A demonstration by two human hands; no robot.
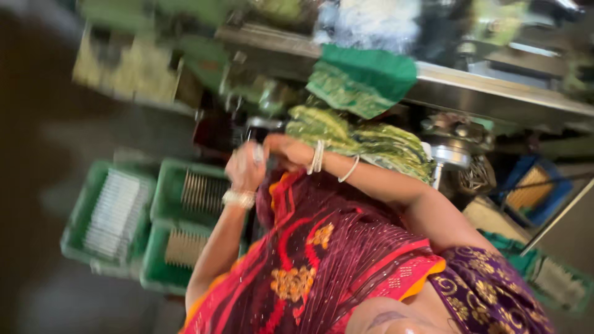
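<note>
Head view tilted and motion-blurred. Both hands raised together in front of the chest, over the red and maroon embroidered garment [322,247].

Left hand [245,166]: fingers curled in around a small pale, shiny piece [258,153], probably a metal part; blur hides what kind. Beaded bracelet at that wrist.

Right hand [289,150]: just beside the left, touching or nearly so at the small piece. Fingers look bent, but cannot tell whether they pinch it. White bangles [317,157] on that wrist.

Progress: the piece is up between the hands, not set anywhere. Three green plastic crates [162,192] on the floor below-left hold rows of thin metal pieces standing close; how full they are cannot be judged.

Around: green patterned cloths [362,80] draped over the edge of a steel bench [495,93], more folded below. Green machine [142,62] upper left. Round metal fixture [455,154] and a blue crate [532,188] to the right. The draped cloth hangs close behind the hands.
</note>
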